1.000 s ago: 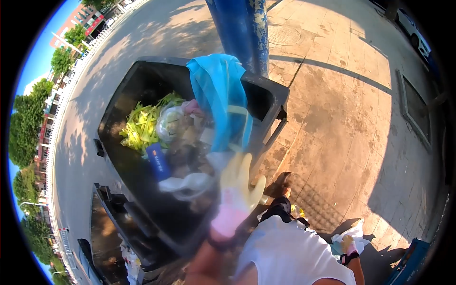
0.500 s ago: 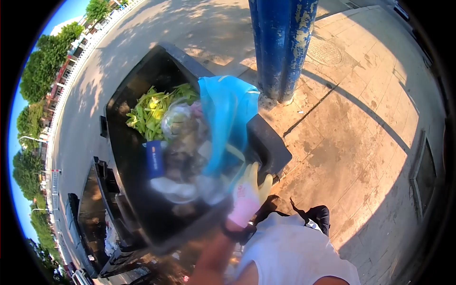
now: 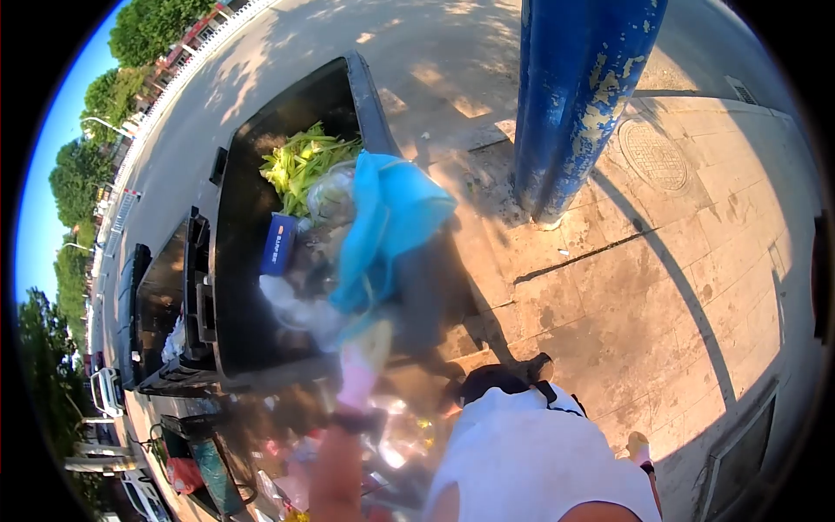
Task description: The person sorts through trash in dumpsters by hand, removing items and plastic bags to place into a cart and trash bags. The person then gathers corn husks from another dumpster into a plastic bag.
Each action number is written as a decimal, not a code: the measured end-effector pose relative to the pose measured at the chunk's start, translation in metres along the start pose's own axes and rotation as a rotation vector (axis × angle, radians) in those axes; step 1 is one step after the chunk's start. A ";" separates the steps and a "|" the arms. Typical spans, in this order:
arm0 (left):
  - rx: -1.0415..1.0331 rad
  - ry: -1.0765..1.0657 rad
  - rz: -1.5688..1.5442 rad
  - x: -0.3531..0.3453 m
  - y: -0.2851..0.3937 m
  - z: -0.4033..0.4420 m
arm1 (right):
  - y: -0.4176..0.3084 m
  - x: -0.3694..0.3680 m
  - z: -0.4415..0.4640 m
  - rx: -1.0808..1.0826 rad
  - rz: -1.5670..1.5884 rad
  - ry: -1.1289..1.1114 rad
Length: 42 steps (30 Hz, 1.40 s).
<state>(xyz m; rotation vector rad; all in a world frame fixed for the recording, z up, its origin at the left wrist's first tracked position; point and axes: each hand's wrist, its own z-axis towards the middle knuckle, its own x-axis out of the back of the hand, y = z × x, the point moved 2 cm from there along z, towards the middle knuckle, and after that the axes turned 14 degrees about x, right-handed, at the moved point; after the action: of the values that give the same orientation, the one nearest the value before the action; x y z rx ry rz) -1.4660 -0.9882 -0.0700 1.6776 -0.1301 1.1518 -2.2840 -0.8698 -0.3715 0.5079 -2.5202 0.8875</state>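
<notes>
My left hand (image 3: 364, 361), in a pale pink and yellow work glove, is over the near rim of a large black wheeled bin (image 3: 374, 109). It is smeared by motion, but its fingers appear closed on the lower strands of a bright blue plastic bag (image 3: 387, 222). The bag spreads up and right across the bin's contents. Beside it are a clear plastic bag (image 3: 332, 196), a dark blue box (image 3: 278, 244), a blurred white bag (image 3: 291, 304) and green leafy waste (image 3: 304, 165). My right hand (image 3: 639, 449) hangs low beside my body, too small for its fingers to show.
A peeling blue post (image 3: 578, 104) rises just beyond the bin. Another open bin (image 3: 161, 304) stands to the left. Loose litter (image 3: 391, 435) covers the ground at my feet. Paving with a manhole cover (image 3: 652, 155) extends right; the road runs left.
My view has shifted. My left hand has moved left along the bin's near side, and the blue bag has shifted left and down over the waste. My right hand has come into view.
</notes>
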 end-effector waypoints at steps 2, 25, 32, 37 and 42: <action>0.157 -0.050 0.169 0.003 0.011 0.003 | -0.047 0.056 0.078 0.070 -0.058 0.097; 0.297 0.048 0.445 -0.009 0.037 0.044 | -0.619 -0.136 0.188 0.759 -0.779 -0.571; 0.460 0.029 0.406 -0.007 0.055 0.061 | -0.754 -0.248 0.232 0.998 -0.482 -0.717; 0.585 0.080 0.433 -0.010 0.059 0.063 | -0.849 -0.357 0.175 1.060 -0.236 -1.120; 0.573 0.152 0.501 -0.012 0.057 0.066 | -0.931 -0.388 0.027 0.899 -0.324 -1.485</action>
<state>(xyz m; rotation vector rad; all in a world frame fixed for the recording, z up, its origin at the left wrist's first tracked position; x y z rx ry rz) -1.4643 -1.0703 -0.0390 2.1128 -0.1365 1.8144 -1.5303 -1.4903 -0.1162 2.5289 -2.6513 1.9452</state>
